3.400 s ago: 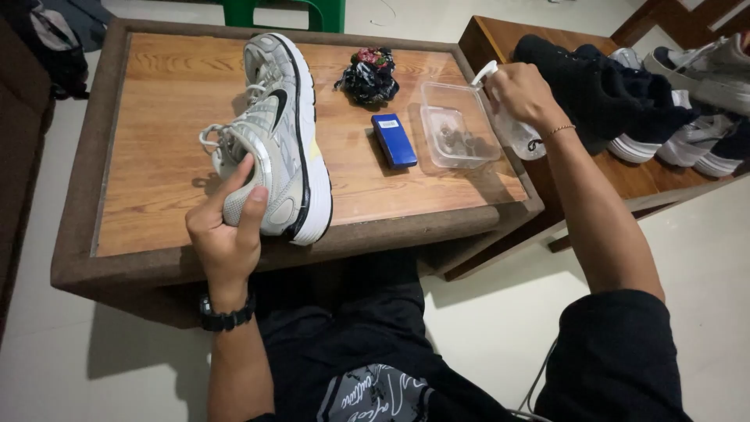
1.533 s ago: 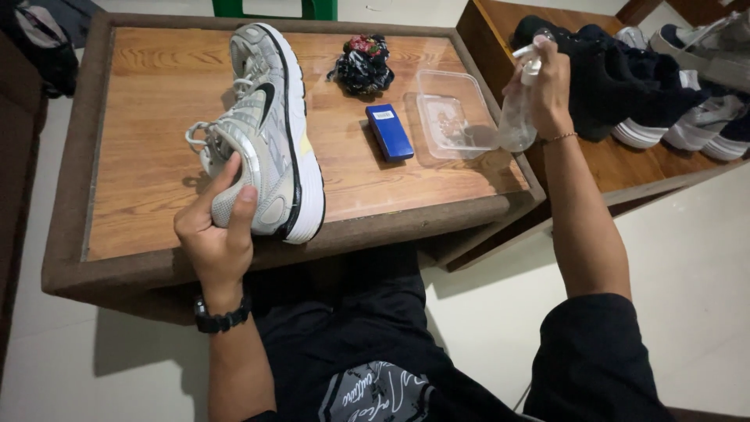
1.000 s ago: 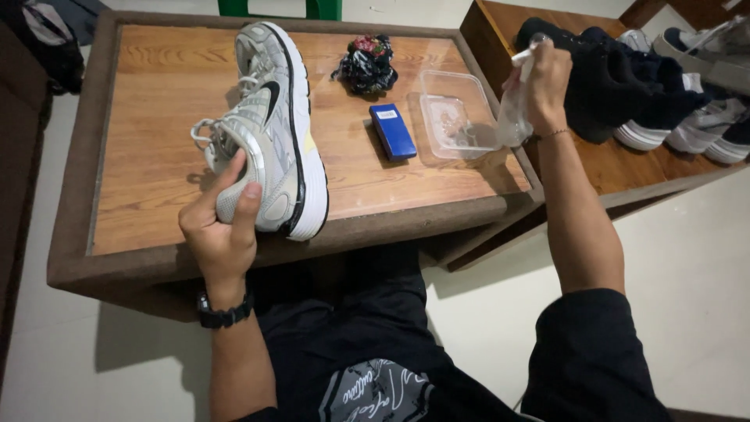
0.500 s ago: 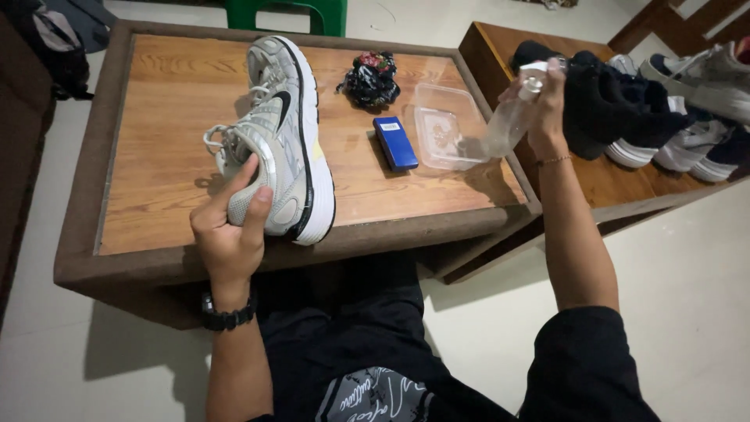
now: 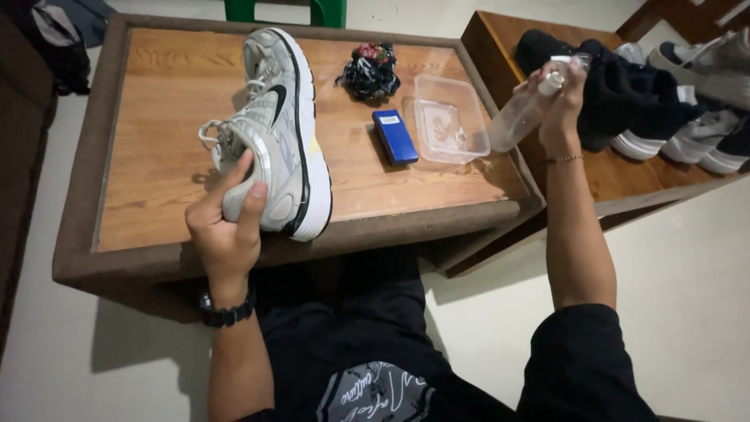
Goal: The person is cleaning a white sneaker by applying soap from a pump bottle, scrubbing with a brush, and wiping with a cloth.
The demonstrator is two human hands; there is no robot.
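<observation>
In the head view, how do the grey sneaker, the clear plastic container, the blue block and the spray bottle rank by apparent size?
1. Grey sneaker, largest.
2. Clear plastic container.
3. Spray bottle, held raised in the right hand, so unsure against the container.
4. Blue block, smallest.

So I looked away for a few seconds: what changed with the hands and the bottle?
The right hand lifted the spray bottle off the low bench and tilted it over toward the table. The left hand kept its grip on the sneaker.
</observation>
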